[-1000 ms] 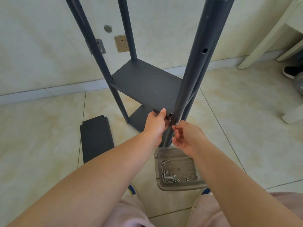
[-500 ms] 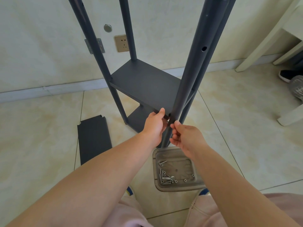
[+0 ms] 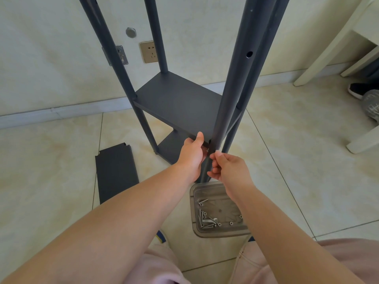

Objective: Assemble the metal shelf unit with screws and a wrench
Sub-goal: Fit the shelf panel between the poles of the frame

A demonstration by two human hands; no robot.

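— Hands first: what are they doing?

— Left hand (image 3: 191, 153) grips the near edge of the middle shelf panel (image 3: 180, 105), thumb lying on top, fingers curled underneath. Right hand (image 3: 227, 168) sits just beside it at the near front post (image 3: 235, 78), fingers curled and pinched together at the spot where panel and post meet. Whatever it pinches is too small to make out.

— And the shelf unit itself?

— Shelf unit (image 3: 164, 58) stands upright on the tiled floor (image 3: 287, 150), close to the wall: dark grey, matte metal, round tubular posts, flat rectangular panels. A second panel shows lower down, behind the left hand. The near post carries a round hole (image 3: 249, 54) higher up.

— Hardware?

— Clear plastic tray (image 3: 235, 232), rectangular with rounded corners, lies on the floor at the foot of the near post, partly under the right forearm. Silver screws (image 3: 205, 220) and small nuts are scattered in it, mostly toward its left and near sides.

— Anything else on the floor?

— Loose panel (image 3: 115, 173), same dark metal with notched corners, lies flat to the left of the unit.

— Any writing or brand?

— None legible. The wall shows a beige socket (image 3: 149, 51), a round metal cap (image 3: 130, 32) and a small metal bracket (image 3: 121, 55) half hidden behind a post.
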